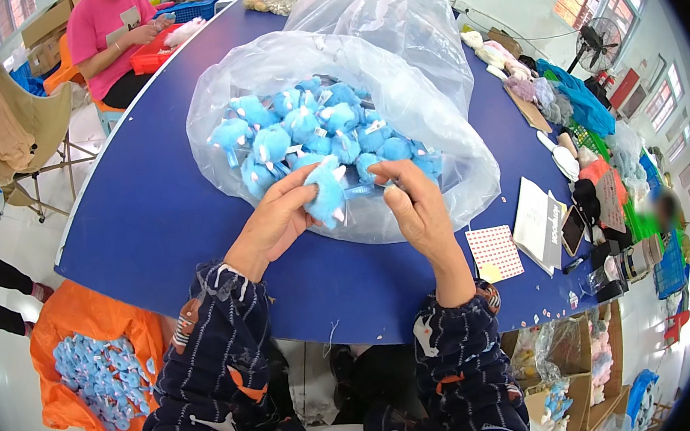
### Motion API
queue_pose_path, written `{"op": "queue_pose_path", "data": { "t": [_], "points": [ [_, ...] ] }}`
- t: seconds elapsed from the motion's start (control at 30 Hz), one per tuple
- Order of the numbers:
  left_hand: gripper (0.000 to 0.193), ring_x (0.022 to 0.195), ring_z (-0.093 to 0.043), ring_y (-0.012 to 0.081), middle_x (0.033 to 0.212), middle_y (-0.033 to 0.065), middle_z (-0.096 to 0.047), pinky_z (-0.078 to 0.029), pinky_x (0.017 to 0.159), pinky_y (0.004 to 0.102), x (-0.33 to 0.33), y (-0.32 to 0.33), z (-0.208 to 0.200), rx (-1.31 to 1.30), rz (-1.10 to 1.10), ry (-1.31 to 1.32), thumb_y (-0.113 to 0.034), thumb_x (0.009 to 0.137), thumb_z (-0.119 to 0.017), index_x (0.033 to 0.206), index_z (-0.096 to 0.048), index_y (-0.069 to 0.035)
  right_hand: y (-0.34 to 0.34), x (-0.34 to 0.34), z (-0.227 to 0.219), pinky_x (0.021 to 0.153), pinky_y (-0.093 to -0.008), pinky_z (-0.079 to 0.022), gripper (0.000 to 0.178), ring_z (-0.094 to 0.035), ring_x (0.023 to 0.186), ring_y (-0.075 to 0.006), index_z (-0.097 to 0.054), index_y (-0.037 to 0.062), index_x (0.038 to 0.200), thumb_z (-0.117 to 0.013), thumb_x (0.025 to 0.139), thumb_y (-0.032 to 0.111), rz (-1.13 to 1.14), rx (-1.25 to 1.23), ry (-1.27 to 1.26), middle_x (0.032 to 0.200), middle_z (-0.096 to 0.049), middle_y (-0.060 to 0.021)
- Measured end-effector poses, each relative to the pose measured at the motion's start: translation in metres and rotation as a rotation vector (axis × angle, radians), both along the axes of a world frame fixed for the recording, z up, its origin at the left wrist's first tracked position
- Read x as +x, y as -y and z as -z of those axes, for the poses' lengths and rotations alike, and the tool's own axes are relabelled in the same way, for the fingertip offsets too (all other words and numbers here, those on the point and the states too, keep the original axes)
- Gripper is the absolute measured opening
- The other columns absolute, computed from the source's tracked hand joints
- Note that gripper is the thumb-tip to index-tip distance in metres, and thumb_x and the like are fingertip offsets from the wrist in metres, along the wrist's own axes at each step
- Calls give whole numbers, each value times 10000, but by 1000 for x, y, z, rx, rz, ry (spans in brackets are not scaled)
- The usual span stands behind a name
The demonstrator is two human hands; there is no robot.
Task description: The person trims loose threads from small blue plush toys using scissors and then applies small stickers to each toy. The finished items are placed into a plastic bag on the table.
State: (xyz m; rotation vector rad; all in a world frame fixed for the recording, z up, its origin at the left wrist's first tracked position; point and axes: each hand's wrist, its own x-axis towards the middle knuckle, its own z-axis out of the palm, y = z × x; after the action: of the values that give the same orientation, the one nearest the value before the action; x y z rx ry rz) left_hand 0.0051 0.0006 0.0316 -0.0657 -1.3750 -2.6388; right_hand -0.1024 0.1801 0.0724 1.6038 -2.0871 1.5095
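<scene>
My left hand (278, 215) is closed on a small blue plush toy (327, 192) with pale pointed ears, held between thumb and fingers over the near rim of a clear plastic bag (444, 177). A short blue strap (357, 191) sticks out from the toy toward my right hand (420, 206). The right hand's fingers are curled, with thumb and forefinger brought near each other beside the toy. Whatever is at their tips is too small to make out. Several similar blue plush toys (299, 124) lie heaped in the open bag, some with white tags.
Right on the blue table (149, 231) are a sheet of small red marks (494, 253), a notebook (535, 222) and a phone (573, 231). An orange sack (84, 403) of blue pieces stands on the floor at left. Across the table sits a person in pink (112, 33).
</scene>
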Motion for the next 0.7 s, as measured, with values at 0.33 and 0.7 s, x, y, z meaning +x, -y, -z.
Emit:
{"op": "queue_pose_path", "data": {
  "t": [0.33,0.7],
  "points": [
    [431,1000,-516,142,1169,74,-497,-438,823,291,8,-2,-2,66,21,36,-128,902,-383,1316,-346,-17,11,18,6,520,-295,-433,307,-551,611,-199,-621,81,999,-680,728,214,167,48,-364,718,-571,-46],
    [413,996,-520,143,1152,69,-501,-449,828,298,5,-5,-2,-105,9,83,-186,927,-401,1301,-361,-15,10,16,13,530,-275,-427,275,-554,625,-180,-613,55,998,-659,764,191,165,108,-225,730,-574,-46]
  ]
}}
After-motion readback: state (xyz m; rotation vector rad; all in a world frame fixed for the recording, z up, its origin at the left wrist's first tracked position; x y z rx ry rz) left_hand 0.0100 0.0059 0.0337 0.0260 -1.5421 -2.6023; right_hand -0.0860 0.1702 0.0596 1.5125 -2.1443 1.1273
